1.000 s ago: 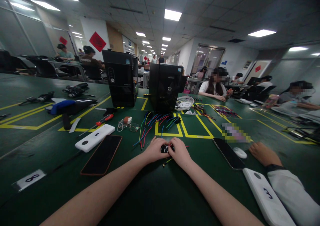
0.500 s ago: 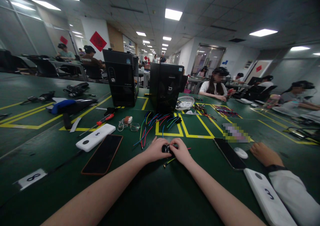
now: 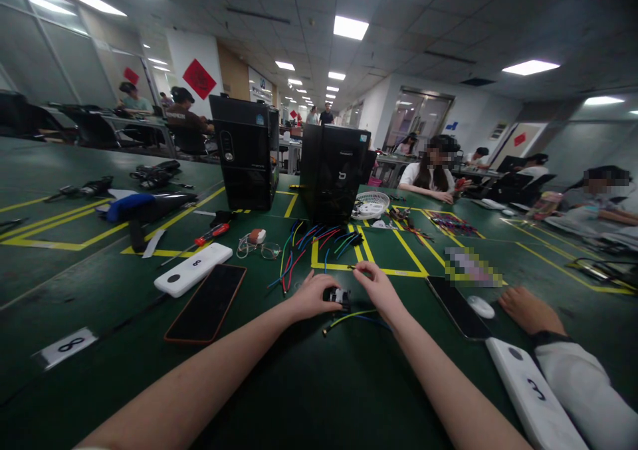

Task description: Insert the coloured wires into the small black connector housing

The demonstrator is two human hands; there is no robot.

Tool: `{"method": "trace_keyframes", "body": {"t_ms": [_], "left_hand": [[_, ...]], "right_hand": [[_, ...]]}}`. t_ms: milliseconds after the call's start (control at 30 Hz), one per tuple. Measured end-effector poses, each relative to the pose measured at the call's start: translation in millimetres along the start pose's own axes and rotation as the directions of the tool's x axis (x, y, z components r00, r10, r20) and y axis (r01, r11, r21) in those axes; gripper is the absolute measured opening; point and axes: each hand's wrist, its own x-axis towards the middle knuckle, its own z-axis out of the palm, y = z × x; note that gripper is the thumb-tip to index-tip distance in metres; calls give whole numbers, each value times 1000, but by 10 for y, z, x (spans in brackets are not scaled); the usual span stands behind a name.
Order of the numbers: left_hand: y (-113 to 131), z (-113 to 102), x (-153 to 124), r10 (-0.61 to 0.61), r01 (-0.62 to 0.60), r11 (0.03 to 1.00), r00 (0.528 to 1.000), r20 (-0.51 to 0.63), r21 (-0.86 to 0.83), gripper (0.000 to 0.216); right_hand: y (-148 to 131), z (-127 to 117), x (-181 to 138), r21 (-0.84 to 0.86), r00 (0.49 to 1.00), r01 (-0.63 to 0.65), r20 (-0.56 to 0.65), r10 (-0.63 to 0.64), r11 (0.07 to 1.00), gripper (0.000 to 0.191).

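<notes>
My left hand [image 3: 313, 295] rests on the green table [image 3: 309, 383] with its fingers closed on a small black connector block [image 3: 335, 296]. Yellow and blue wires [image 3: 355, 317] trail from the block toward me. My right hand [image 3: 379, 287] is just beyond the block, with thumb and forefinger pinched together near a thin wire I cannot make out clearly. A loose bundle of coloured wires [image 3: 314, 242] lies a little farther out, over a yellow floor-tape square.
A black phone [image 3: 207, 303] and a white box marked 8 [image 3: 193, 270] lie to my left. Two black computer towers [image 3: 339, 171] stand behind the wires. To the right are another phone [image 3: 454, 305], a white box marked 3 [image 3: 535, 393] and another person's hand [image 3: 527, 309].
My right hand has lifted off the connector block and moved away from me, now pinched. The left hand stays on the block. Yellow and blue wires now show beside it.
</notes>
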Motion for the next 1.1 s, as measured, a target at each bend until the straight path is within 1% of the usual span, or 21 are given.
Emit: {"method": "trace_keyframes", "body": {"t_ms": [33,67,100,167,200,267,333,433,533,600,667,767,833,867,933,967,1033,1100], "left_hand": [[-2,5,-3,-5,5,1000,1000,-15,3,38],[-4,11,-6,-12,12,1000,999,-34,8,39],[-6,17,-8,-19,19,1000,998,-52,14,39],[-10,26,-10,-26,28,999,997,-79,21,39],[-10,28,-10,-27,29,999,996,-86,20,40],[-9,26,-10,-32,33,999,995,-93,6,45],[-6,18,-10,-45,43,999,994,-98,-19,53],[-1,7,-11,-56,51,997,993,-101,-59,60],[-4,6,-14,-60,51,995,992,-113,-83,63],[-8,9,-16,-64,53,995,991,-119,-88,62],[-12,13,-17,-66,56,995,991,-119,-87,61],[-25,20,-12,-52,43,996,991,-126,-76,57],[-41,25,-5,-22,13,998,990,-137,-65,49],[-49,27,-1,-4,-4,998,989,-146,-60,45],[-61,28,4,32,-40,998,987,-156,-46,40],[-62,26,5,39,-45,998,986,-160,-34,39],[-53,21,1,24,-23,1000,986,-163,7,37],[-33,15,-8,1,7,998,990,-139,56,39]], "right_hand": [[-62,-66,-4,-49,997,68,32,-66,997,13],[-123,-122,-20,-92,987,132,109,-122,987,11],[-178,-165,-46,-122,964,185,218,-155,975,10],[-264,-204,-122,-181,887,268,430,-169,946,8],[-293,-202,-165,-222,848,305,507,-157,926,8],[-330,-175,-249,-318,800,383,583,-140,867,10],[-345,-141,-316,-388,776,448,616,-135,806,13],[-342,-96,-378,-479,772,499,624,-119,723,25],[-312,-28,-402,-599,801,493,595,-60,631,24],[-291,40,-413,-644,814,477,580,-24,599,26],[-285,111,-434,-659,820,463,572,-5,592,31],[-326,170,-480,-655,811,452,585,28,605,36],[-389,153,-500,-636,798,440,601,50,634,35],[-427,127,-501,-607,789,438,613,40,663,33],[-502,53,-478,-517,784,435,620,-29,737,27],[-532,11,-455,-472,794,428,604,-71,771,24],[-559,-65,-396,-437,844,381,524,-113,815,23],[-533,-118,-338,-474,901,300,426,-83,828,24]]}}
